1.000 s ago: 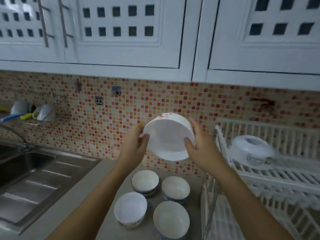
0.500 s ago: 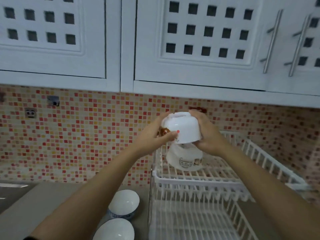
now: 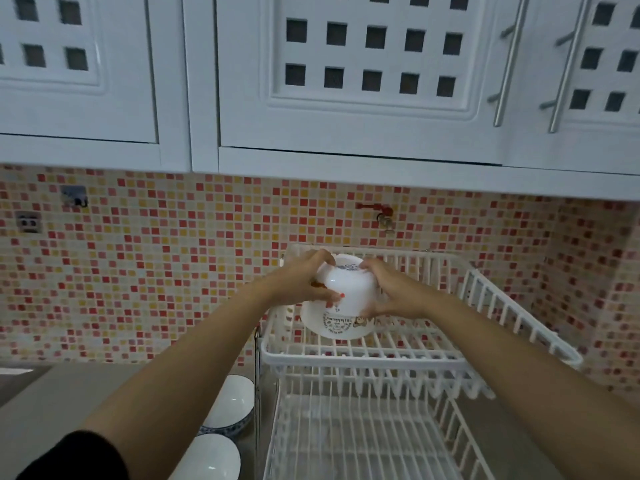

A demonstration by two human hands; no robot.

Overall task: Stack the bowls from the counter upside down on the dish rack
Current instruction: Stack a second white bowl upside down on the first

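Observation:
I hold a white bowl (image 3: 346, 284) upside down between both hands, over the top tier of the white dish rack (image 3: 433, 355). My left hand (image 3: 301, 282) grips its left side and my right hand (image 3: 391, 292) its right side. Directly under it, another white bowl (image 3: 337, 325) with a printed pattern lies upside down on the rack; the held bowl sits on or just above it, and I cannot tell if they touch. Two more bowls stand upright on the grey counter (image 3: 41, 393) at the lower left, one (image 3: 230, 405) behind the other (image 3: 211, 459), partly hidden by my left arm.
The rack's lower tier (image 3: 363, 441) is bare wire. White wall cabinets (image 3: 363, 81) hang low overhead. A mosaic tile wall (image 3: 156, 271) with a red tap (image 3: 381, 213) stands behind the rack.
The bowl was turned from tilted to upside down and carried right over the rack. Since half a second ago it has come down onto the bowl lying there.

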